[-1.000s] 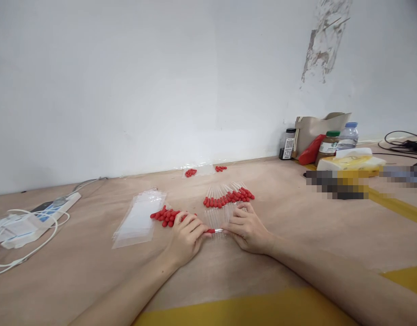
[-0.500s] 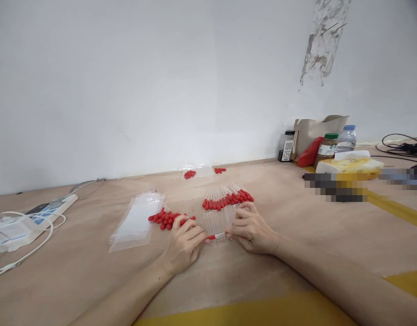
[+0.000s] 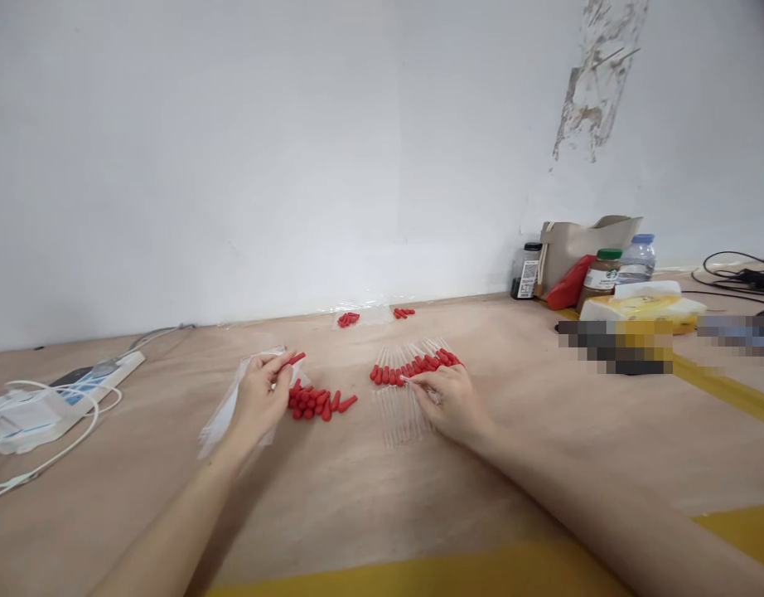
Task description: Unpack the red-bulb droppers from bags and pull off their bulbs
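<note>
My left hand (image 3: pixel 263 394) is closed, fingertips pinching a red rubber bulb (image 3: pixel 297 358) above a stack of clear plastic bags (image 3: pixel 224 414). A pile of loose red bulbs (image 3: pixel 311 402) lies just right of it. My right hand (image 3: pixel 447 402) is closed in a pinch, with the pale end of a thin clear tube (image 3: pixel 406 379) showing at its fingertips; the rest of the tube is hidden. Right there is a fanned row of droppers (image 3: pixel 385 373), red bulbs toward me, tubes pointing away. Bare clear tubes (image 3: pixel 398 419) lie side by side under and left of my right hand.
Small bags with red bulbs (image 3: pixel 349 319) lie by the wall. At left are a power strip (image 3: pixel 108 381) and white cables (image 3: pixel 77 448). On the right stand a beige bag (image 3: pixel 568 257), a green-lidded jar (image 3: pixel 602 274), a bottle (image 3: pixel 638 259) and a tissue pack (image 3: pixel 643 311).
My hands were together over the bare tubes with a red bulb and a tube between them. My left hand has moved left and up to the bags; my right hand shifted up toward the dropper row.
</note>
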`<state>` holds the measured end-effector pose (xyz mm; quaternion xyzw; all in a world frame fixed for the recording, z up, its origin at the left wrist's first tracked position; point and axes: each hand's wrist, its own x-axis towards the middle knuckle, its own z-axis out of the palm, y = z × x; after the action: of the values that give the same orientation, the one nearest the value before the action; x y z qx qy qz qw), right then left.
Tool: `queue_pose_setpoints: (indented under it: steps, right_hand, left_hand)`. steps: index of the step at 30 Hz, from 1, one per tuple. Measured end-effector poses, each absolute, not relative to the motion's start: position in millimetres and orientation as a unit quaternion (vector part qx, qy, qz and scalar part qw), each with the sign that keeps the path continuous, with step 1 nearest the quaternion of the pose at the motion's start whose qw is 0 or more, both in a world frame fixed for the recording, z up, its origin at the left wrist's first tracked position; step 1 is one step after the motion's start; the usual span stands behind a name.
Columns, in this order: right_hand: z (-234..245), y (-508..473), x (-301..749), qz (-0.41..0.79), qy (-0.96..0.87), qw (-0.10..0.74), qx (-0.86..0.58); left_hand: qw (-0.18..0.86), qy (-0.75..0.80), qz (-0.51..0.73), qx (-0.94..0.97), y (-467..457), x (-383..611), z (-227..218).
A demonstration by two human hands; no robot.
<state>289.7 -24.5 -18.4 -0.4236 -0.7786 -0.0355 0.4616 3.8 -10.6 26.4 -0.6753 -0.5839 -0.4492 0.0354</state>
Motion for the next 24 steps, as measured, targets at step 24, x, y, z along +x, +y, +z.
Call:
queue_pose_setpoints:
  steps: [24]
  right_hand:
    - [-23.8, -34.6, 280.3, -0.07, -0.867, 0.301, -0.39]
  left_hand:
    - [0.078, -0.608, -0.294, -0.733, 7.0, -11.4, 7.3]
